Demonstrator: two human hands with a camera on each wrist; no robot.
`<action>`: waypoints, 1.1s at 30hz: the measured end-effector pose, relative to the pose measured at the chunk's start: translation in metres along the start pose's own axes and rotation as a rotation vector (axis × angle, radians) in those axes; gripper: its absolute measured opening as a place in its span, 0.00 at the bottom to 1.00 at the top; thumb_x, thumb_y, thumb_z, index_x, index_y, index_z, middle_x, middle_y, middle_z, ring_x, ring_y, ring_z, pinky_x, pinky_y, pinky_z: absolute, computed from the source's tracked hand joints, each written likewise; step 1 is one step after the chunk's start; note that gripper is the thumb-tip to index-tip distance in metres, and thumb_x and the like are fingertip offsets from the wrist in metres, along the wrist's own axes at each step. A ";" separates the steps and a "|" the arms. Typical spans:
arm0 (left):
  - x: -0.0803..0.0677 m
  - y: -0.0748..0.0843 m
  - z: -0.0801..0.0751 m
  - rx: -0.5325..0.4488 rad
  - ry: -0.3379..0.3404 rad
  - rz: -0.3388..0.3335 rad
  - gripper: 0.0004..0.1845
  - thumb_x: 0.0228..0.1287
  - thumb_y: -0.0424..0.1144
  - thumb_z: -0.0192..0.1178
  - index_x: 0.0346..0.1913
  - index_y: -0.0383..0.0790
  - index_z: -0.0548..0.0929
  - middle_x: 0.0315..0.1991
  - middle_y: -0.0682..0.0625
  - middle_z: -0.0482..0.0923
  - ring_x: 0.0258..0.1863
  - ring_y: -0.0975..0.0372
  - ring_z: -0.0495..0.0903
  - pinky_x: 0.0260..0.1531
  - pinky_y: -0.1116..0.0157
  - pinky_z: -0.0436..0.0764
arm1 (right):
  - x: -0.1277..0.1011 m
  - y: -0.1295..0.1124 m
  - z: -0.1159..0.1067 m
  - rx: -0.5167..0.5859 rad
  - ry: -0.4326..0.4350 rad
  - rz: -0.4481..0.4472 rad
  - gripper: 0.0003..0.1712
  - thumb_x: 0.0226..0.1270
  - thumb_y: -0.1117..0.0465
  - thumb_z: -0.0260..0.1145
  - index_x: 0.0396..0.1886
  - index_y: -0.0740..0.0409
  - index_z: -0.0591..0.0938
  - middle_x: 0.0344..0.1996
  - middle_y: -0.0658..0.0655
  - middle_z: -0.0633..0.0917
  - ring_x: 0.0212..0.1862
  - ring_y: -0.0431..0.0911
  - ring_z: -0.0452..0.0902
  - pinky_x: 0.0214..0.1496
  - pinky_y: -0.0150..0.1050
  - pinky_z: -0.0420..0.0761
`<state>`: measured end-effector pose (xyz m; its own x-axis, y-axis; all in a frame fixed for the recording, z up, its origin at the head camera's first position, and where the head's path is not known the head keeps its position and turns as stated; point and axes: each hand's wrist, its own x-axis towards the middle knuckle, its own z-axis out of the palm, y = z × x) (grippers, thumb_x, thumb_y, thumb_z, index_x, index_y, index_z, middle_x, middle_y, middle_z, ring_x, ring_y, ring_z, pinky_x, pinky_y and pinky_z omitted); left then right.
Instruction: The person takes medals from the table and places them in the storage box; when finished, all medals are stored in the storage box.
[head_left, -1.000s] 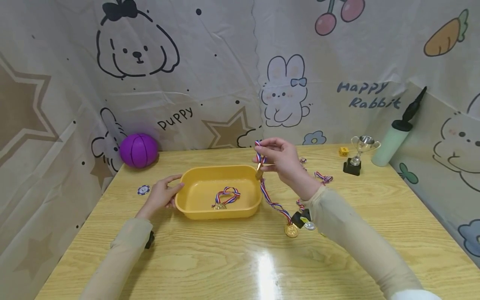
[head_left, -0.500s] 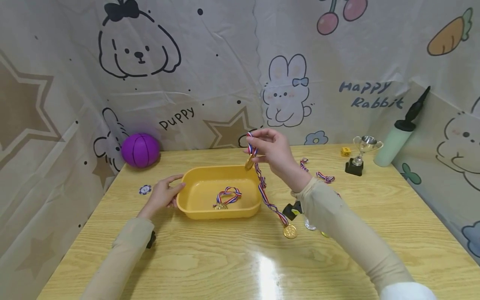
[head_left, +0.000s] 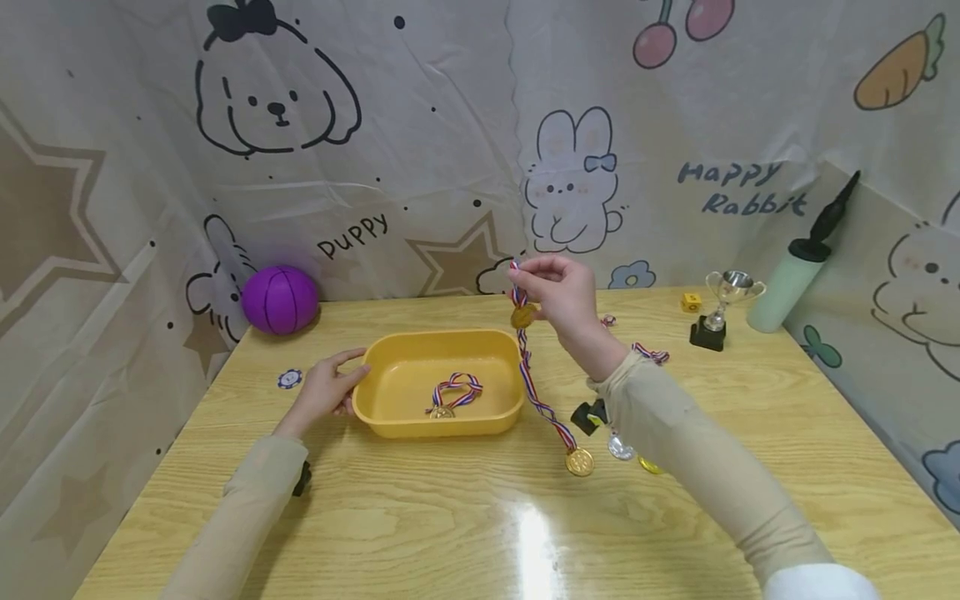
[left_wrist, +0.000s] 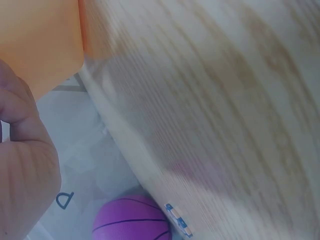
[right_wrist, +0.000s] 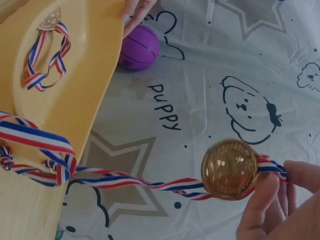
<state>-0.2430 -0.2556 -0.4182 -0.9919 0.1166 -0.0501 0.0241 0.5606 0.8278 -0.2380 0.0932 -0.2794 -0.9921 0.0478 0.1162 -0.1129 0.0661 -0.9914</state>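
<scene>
2 hands busy, 1 medal dangling over the desk (head_left: 465, 508)

Right hand (head_left: 562, 296) is pinching the ribbon (head_left: 534, 392) of a gold medal (head_left: 522, 317), holding it up just beyond the yellow tray's (head_left: 390, 425) far right corner. Left hand (head_left: 326, 390) is resting relaxed fingers on the tray's left rim, while another medal (head_left: 450, 397) is lying inside.

Long beige sleeves, small black wrist devices.
</scene>
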 end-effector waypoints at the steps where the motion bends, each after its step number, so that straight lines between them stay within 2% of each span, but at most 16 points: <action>1: 0.000 0.000 0.000 0.002 -0.002 0.002 0.28 0.72 0.42 0.54 0.70 0.35 0.64 0.10 0.54 0.73 0.06 0.66 0.69 0.07 0.69 0.70 | 0.000 0.001 0.000 -0.018 0.003 0.000 0.10 0.60 0.57 0.71 0.37 0.56 0.82 0.27 0.44 0.83 0.28 0.38 0.77 0.24 0.31 0.78; 5: 0.000 -0.001 0.000 0.007 -0.001 -0.002 0.29 0.71 0.43 0.54 0.70 0.35 0.64 0.10 0.54 0.73 0.07 0.65 0.70 0.08 0.69 0.71 | 0.000 0.006 0.003 -0.038 -0.017 0.009 0.09 0.60 0.58 0.71 0.36 0.56 0.83 0.27 0.44 0.83 0.31 0.38 0.78 0.28 0.32 0.75; 10: 0.000 -0.002 0.000 0.008 0.001 -0.005 0.29 0.71 0.44 0.54 0.70 0.36 0.64 0.10 0.54 0.73 0.07 0.65 0.70 0.08 0.69 0.70 | 0.000 0.012 0.009 -0.031 -0.066 0.051 0.08 0.60 0.58 0.71 0.36 0.57 0.83 0.29 0.45 0.84 0.34 0.39 0.80 0.42 0.41 0.80; 13: 0.001 -0.002 0.000 0.011 0.000 -0.001 0.29 0.72 0.45 0.54 0.70 0.36 0.64 0.10 0.54 0.73 0.06 0.66 0.69 0.08 0.69 0.71 | 0.000 0.015 0.011 -0.007 -0.088 0.067 0.08 0.61 0.60 0.70 0.37 0.58 0.82 0.29 0.46 0.85 0.34 0.39 0.81 0.45 0.42 0.83; 19: 0.001 -0.002 0.000 0.002 -0.002 0.000 0.29 0.72 0.44 0.54 0.70 0.36 0.63 0.10 0.53 0.74 0.07 0.65 0.70 0.08 0.69 0.71 | 0.001 0.018 0.014 0.068 -0.108 0.066 0.07 0.62 0.62 0.69 0.37 0.60 0.81 0.28 0.47 0.85 0.32 0.39 0.83 0.39 0.36 0.85; 29: 0.000 -0.002 0.000 -0.003 -0.001 0.008 0.29 0.72 0.44 0.54 0.70 0.36 0.63 0.10 0.53 0.74 0.07 0.61 0.72 0.08 0.68 0.71 | 0.001 0.027 0.023 0.103 -0.142 0.094 0.07 0.62 0.64 0.69 0.37 0.61 0.81 0.26 0.48 0.85 0.29 0.39 0.81 0.30 0.38 0.86; 33: 0.000 -0.002 0.001 -0.001 0.002 0.005 0.29 0.72 0.44 0.54 0.70 0.35 0.63 0.10 0.53 0.74 0.07 0.61 0.72 0.08 0.68 0.71 | 0.001 0.036 0.029 0.134 -0.162 0.113 0.06 0.62 0.65 0.68 0.37 0.61 0.80 0.24 0.47 0.85 0.28 0.38 0.82 0.26 0.35 0.85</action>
<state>-0.2432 -0.2564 -0.4204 -0.9920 0.1179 -0.0447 0.0291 0.5590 0.8287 -0.2450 0.0670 -0.3163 -0.9935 -0.1141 0.0031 0.0042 -0.0644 -0.9979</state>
